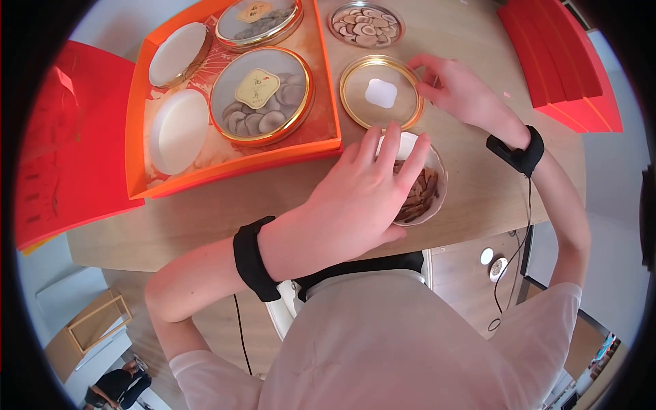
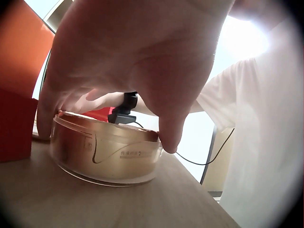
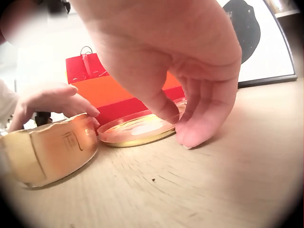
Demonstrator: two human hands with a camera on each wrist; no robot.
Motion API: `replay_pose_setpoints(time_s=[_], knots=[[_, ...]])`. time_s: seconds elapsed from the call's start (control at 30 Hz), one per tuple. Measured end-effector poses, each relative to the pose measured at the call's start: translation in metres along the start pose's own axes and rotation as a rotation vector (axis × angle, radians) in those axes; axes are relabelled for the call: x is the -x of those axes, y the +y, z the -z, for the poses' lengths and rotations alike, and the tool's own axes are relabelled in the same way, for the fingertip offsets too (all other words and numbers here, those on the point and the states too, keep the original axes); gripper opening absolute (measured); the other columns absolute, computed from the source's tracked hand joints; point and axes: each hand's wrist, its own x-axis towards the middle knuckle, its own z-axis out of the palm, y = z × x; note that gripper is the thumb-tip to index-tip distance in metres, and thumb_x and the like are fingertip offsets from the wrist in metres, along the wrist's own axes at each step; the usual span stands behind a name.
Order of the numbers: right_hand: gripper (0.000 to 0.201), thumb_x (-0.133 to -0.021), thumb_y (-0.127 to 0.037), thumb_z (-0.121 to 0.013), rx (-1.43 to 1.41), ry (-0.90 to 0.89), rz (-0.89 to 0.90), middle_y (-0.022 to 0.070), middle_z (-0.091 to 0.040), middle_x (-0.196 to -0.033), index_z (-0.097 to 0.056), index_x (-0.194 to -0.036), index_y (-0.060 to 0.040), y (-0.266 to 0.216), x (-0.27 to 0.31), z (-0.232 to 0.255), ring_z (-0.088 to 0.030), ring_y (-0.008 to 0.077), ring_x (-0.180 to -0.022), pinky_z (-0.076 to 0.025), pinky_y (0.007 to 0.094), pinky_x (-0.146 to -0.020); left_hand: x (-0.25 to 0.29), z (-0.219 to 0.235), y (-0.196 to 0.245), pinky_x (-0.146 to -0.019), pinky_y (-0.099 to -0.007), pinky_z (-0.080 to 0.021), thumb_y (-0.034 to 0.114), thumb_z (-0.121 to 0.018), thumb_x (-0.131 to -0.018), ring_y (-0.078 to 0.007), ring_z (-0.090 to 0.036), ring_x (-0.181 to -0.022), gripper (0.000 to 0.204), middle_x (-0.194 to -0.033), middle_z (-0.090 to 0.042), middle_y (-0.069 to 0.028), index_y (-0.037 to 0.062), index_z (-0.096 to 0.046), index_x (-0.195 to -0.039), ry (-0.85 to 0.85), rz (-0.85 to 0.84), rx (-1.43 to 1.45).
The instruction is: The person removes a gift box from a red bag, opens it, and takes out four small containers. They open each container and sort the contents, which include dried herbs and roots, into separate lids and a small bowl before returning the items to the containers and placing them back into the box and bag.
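My left hand spans a round, clear-walled jar with a gold liner, its thumb at the near rim and spread fingers at the far side. Brown dried slices lie inside the jar, partly hidden by the fingers. Just beyond it, a round transparent lid with a gold rim and a white label lies flat on the table. At the lid's right edge, my right hand pinches the rim, thumb on the inner side and fingers outside, as the right wrist view shows.
On the left, an orange-walled box holds lidded round jars beside bare round recesses. Behind the lid stands another round container of pale slices. Red boxes stand at right, a red panel at far left. The table edge runs close by me.
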Motion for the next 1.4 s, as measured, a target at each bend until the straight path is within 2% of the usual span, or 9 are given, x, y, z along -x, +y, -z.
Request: replay_pose_setpoints(time_s=[0.5,0.6,0.7,0.8,1.0,1.1,1.2,1.4], knots=[[0.034,-0.095,-0.009,-0.065,0.03,0.054,-0.001,0.0132,-0.068,-0.075,-0.062,-0.128,-0.0007,0.006,-0.005,0.0,-0.062,0.0199,-0.063,-0.049,0.0355,-0.06,-0.002,0.003,0.001,-0.112,-0.0472,-0.042,0.032,-0.085,-0.08,-0.0442,-0.044,-0.135,0.102,-0.145,-0.04,-0.0318,-0.0049,-0.028,-0.156,0.013,-0.008,-0.098],[0.032,-0.097,-0.016,-0.067,0.044,0.127,0.026,0.0144,-0.07,-0.085,-0.065,-0.126,-0.0017,0.002,-0.009,0.002,-0.065,0.0233,-0.067,-0.051,0.0374,-0.064,-0.002,0.003,0.002,-0.112,-0.047,-0.041,0.034,-0.085,-0.08,-0.0435,-0.045,-0.135,0.101,-0.144,-0.04,-0.0309,-0.0051,-0.03,-0.155,0.024,-0.017,-0.134],[0.024,-0.098,-0.02,-0.063,0.255,0.297,0.225,0.0151,-0.073,-0.102,-0.07,-0.115,-0.0037,-0.006,-0.019,0.008,-0.07,0.0362,-0.087,-0.056,0.044,-0.076,-0.001,0.006,0.003,-0.112,-0.0467,-0.042,0.038,-0.084,-0.08,-0.0426,-0.046,-0.134,0.1,-0.144,-0.042,-0.0294,-0.0055,-0.032,-0.153,0.034,-0.023,-0.128],[0.023,-0.098,-0.018,-0.065,0.314,0.377,0.392,0.0077,-0.071,-0.108,-0.072,-0.117,-0.0075,0.008,-0.039,0.006,-0.068,0.033,-0.085,-0.056,0.042,-0.076,-0.001,0.007,0.004,-0.11,-0.0458,-0.042,0.041,-0.082,-0.082,-0.0411,-0.047,-0.133,0.096,-0.142,-0.044,-0.0275,-0.0061,-0.035,-0.151,0.05,-0.033,-0.111],[0.018,-0.096,-0.014,-0.061,0.374,0.258,0.382,0.0084,-0.072,-0.109,-0.073,-0.108,-0.0085,0.013,-0.057,0.002,-0.07,0.0345,-0.095,-0.057,0.0454,-0.084,0.002,0.01,0.004,-0.107,-0.0437,-0.045,0.041,-0.078,-0.087,-0.0388,-0.05,-0.13,0.086,-0.138,-0.048,-0.026,-0.0073,-0.04,-0.147,0.028,-0.01,-0.106],[0.017,-0.095,-0.013,-0.061,0.367,0.254,0.362,0.0082,-0.072,-0.109,-0.073,-0.106,-0.0074,0.012,-0.058,0.0,-0.07,0.0342,-0.095,-0.057,0.0451,-0.085,0.004,0.011,0.002,-0.106,-0.0434,-0.046,0.041,-0.078,-0.087,-0.0388,-0.051,-0.129,0.084,-0.138,-0.05,-0.0264,-0.0075,-0.042,-0.146,0.03,-0.011,-0.115],[0.014,-0.096,-0.014,-0.065,0.361,0.286,0.393,0.0071,-0.071,-0.104,-0.073,-0.106,-0.0077,0.017,-0.06,-0.003,-0.069,0.0334,-0.09,-0.057,0.0439,-0.079,0.006,0.011,0.001,-0.106,-0.0432,-0.046,0.04,-0.078,-0.087,-0.0387,-0.051,-0.129,0.084,-0.138,-0.05,-0.0265,-0.0075,-0.042,-0.146,0.036,-0.016,-0.102],[0.015,-0.096,-0.012,-0.066,0.347,0.269,0.424,0.0084,-0.071,-0.103,-0.072,-0.108,-0.0069,0.02,-0.058,0.001,-0.068,0.0347,-0.091,-0.057,0.0434,-0.08,0.005,0.01,0.0,-0.105,-0.0428,-0.047,0.039,-0.079,-0.085,-0.0381,-0.051,-0.128,0.084,-0.137,-0.049,-0.0255,-0.0072,-0.042,-0.145,0.034,-0.018,-0.084]])
